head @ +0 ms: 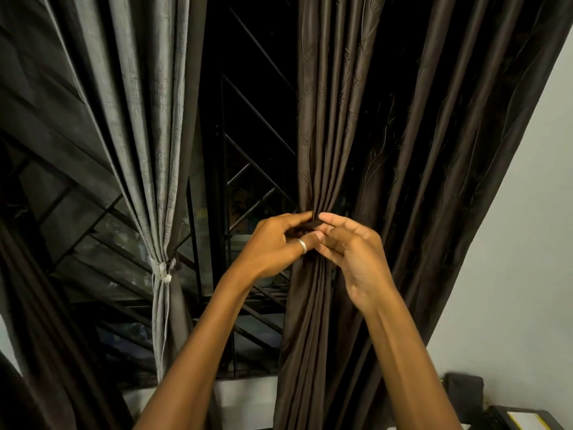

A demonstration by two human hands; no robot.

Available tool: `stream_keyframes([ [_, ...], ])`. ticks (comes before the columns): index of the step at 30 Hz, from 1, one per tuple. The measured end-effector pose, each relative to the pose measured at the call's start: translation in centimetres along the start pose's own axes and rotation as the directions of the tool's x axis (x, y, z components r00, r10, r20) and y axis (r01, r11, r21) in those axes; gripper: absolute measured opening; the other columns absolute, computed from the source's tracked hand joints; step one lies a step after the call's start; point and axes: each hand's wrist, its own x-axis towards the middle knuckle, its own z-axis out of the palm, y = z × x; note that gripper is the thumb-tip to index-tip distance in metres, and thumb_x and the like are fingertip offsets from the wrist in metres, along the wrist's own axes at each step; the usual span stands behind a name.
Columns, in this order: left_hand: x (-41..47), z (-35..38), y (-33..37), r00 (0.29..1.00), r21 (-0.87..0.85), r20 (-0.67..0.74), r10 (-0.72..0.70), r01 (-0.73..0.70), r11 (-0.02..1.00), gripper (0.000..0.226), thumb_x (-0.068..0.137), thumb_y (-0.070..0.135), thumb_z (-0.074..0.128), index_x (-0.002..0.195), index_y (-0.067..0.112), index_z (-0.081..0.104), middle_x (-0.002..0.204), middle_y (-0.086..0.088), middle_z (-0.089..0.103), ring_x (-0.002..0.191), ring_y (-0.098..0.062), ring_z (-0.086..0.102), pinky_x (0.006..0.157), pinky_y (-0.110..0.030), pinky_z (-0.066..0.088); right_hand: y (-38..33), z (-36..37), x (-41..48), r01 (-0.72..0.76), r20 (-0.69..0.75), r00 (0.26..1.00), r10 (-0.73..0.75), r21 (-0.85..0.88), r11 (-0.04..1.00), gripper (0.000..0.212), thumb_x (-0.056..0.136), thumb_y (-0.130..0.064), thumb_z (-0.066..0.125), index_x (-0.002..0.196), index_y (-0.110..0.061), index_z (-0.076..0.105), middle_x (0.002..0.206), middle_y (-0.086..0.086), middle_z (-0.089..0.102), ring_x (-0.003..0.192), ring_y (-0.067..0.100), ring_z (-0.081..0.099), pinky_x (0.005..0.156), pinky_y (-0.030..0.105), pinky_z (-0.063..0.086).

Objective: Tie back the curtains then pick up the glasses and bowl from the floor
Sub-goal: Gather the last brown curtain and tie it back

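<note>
While the left hand point(273, 246) and the right hand point(353, 259) meet at the gathered brown curtain point(341, 119), both pinch a dark strap point(313, 225) with curled fingers. At their left the grey curtain point(148, 150) hangs bound (by a pale tie point(162, 270)).

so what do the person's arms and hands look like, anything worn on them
The left forearm and right forearm are bare, with no sleeves in view. The left hand wears a plain silver band ring on one finger. The right hand shows no ring, and neither wrist carries a watch or bracelet.
</note>
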Motion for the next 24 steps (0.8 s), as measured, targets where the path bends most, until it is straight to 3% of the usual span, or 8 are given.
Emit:
stream_keyframes([
  [5, 0.2, 0.4, -0.4, 0.989, 0.066, -0.133, 0.062, -0.054, 0.996, 0.035, 0.097, 0.014, 0.063, 0.131, 0.018, 0.065, 0.116, 0.006, 0.071, 0.108, -0.003, 0.065, 0.097, -0.022, 0.052, 0.5, 0.1, 0.0, 0.070, 0.035, 0.997, -0.066, -0.130, 0.989, 0.030, 0.100, -0.003, 0.053, 0.122, -0.016, 0.068, 0.108, 0.003, 0.077, 0.105, 0.014, 0.073, 0.095, 0.031, 0.056],
  [8, 0.3, 0.3, -0.3, 0.991, 0.020, -0.132, 0.015, -0.012, 1.000, 0.031, 0.097, 0.017, 0.062, 0.128, 0.019, 0.067, 0.121, 0.005, 0.072, 0.108, 0.002, 0.065, 0.094, -0.013, 0.050, 1.5, 0.3, -0.2, 0.153, 0.021, 0.988, -0.153, -0.247, 0.957, 0.038, 0.094, -0.006, 0.068, 0.129, -0.017, 0.058, 0.115, 0.001, 0.072, 0.107, 0.010, 0.071, 0.090, 0.025, 0.057],
  [10, 0.4, 0.3, -0.2, 0.991, -0.015, -0.132, -0.003, 0.001, 1.000, 0.030, 0.098, 0.020, 0.063, 0.127, 0.019, 0.068, 0.117, 0.005, 0.073, 0.105, 0.006, 0.064, 0.092, -0.010, 0.050, 2.5, 0.4, -0.4, 0.225, -0.002, 0.967, -0.255, -0.465, 0.856, 0.046, 0.087, -0.018, 0.079, 0.126, -0.022, 0.055, 0.117, -0.007, 0.067, 0.107, 0.004, 0.067, 0.089, 0.023, 0.057],
  [13, 0.7, 0.4, -0.3, 0.992, -0.073, -0.122, -0.033, 0.024, 0.997, 0.030, 0.098, 0.022, 0.063, 0.126, 0.019, 0.068, 0.110, 0.006, 0.075, 0.096, 0.002, 0.070, 0.092, -0.024, 0.057, 4.1, 0.5, -0.9, 0.317, 0.046, 0.886, -0.461, -0.785, 0.531, 0.042, 0.084, -0.029, 0.082, 0.120, -0.024, 0.059, 0.117, -0.010, 0.063, 0.105, 0.003, 0.062, 0.084, 0.024, 0.056],
  [16, 0.8, 0.4, -0.3, 0.993, -0.082, -0.112, -0.046, 0.037, 0.996, 0.030, 0.097, 0.024, 0.064, 0.126, 0.018, 0.069, 0.110, 0.004, 0.075, 0.095, 0.000, 0.071, 0.092, -0.031, 0.058, 4.9, 0.7, -1.3, 0.346, 0.141, 0.812, -0.566, -0.897, 0.273, 0.038, 0.087, -0.025, 0.079, 0.121, -0.017, 0.063, 0.117, -0.001, 0.064, 0.102, 0.015, 0.067, 0.078, 0.033, 0.059],
  [21, 0.8, 0.3, -0.3, 0.992, -0.117, -0.116, -0.052, 0.038, 0.992, 0.028, 0.097, 0.022, 0.064, 0.124, 0.016, 0.070, 0.107, 0.005, 0.076, 0.097, -0.001, 0.071, 0.093, -0.029, 0.058, 5.2, 0.7, -1.2, 0.310, 0.198, 0.775, -0.601, -0.947, 0.088, 0.024, 0.092, -0.011, 0.071, 0.114, -0.011, 0.065, 0.103, 0.006, 0.068, 0.085, 0.022, 0.070, 0.062, 0.034, 0.058],
  [24, 0.8, 0.3, -0.4, 0.992, -0.126, -0.117, -0.054, 0.039, 0.991, 0.027, 0.097, 0.021, 0.063, 0.123, 0.015, 0.070, 0.106, 0.004, 0.075, 0.099, -0.001, 0.070, 0.092, -0.027, 0.058, 5.2, 0.7, -1.2, 0.314, 0.193, 0.776, -0.601, -0.944, 0.103, 0.020, 0.093, -0.007, 0.066, 0.112, -0.010, 0.065, 0.101, 0.007, 0.068, 0.079, 0.023, 0.070, 0.061, 0.034, 0.057],
])
